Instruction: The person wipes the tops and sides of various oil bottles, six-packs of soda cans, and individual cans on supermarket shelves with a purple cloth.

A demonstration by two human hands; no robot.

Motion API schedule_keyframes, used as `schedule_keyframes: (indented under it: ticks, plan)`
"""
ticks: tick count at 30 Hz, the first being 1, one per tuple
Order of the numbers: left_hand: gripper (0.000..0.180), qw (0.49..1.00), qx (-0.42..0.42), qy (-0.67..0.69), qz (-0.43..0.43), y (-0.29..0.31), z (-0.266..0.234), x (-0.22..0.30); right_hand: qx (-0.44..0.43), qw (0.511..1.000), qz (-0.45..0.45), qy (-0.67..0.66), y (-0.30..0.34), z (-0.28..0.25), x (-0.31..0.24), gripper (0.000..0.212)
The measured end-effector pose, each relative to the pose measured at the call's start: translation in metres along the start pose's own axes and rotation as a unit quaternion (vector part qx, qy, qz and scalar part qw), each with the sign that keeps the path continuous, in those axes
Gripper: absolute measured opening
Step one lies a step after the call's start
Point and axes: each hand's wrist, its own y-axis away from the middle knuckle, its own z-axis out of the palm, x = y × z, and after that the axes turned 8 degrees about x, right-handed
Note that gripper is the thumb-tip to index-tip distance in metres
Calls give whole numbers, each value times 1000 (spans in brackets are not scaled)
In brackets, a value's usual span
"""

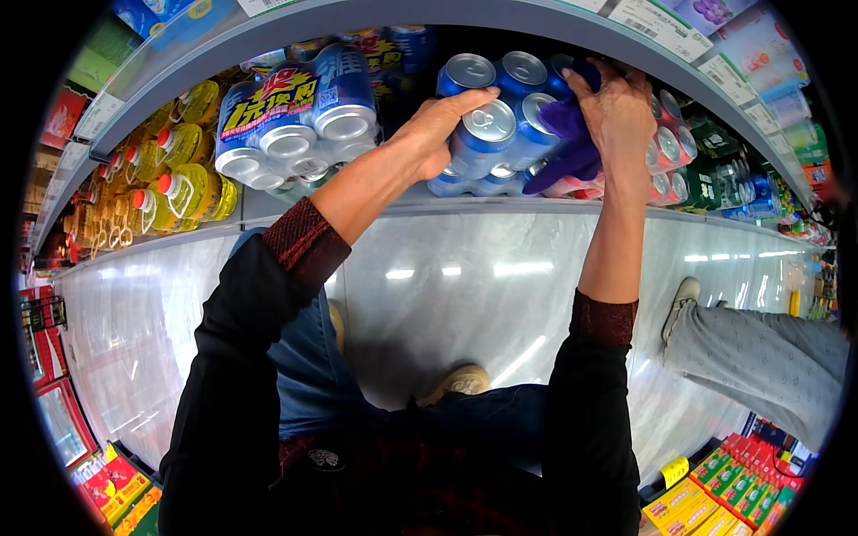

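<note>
A pack of blue drink cans [489, 125] with silver tops stands on the low shelf before me. My left hand [424, 134] grips its left side, thumb laid across the can tops; the other fingers are partly hidden. At the pack's right side, my right hand [617, 112] is closed on a purple cloth [572, 143], which hangs down over the cans' right edge. To the left of my left hand lies another shrink-wrapped pack of blue cans [299, 121], its can ends turned toward me. Red and pink cans [670, 147] sit just right of my right wrist.
Yellow oil bottles [183, 192] with red caps line the shelf's left part. An upper shelf edge [429, 20] with price tags curves above my hands. Another person's grey trouser leg [760, 353] is at the right. Boxed goods [724, 487] stand behind at lower right.
</note>
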Motion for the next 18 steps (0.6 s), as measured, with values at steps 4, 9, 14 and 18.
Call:
schedule_keyframes:
  ticks: [4,9,14,18]
  plan:
    - [60,1000,-3,-7,-3,-3,-7,-1,-269,959,86,-42,-29,8,-5,73]
    - [57,1000,-1,24,-9,4,4,3,-262,964,31,-38,-41,45,10,87]
    - [53,1000,9,21,3,-6,2,-1,-247,966,65,-31,-39,43,10,81]
    - [46,999,1,18,39,-5,4,-4,-214,967,114,-76,-34,24,11,72]
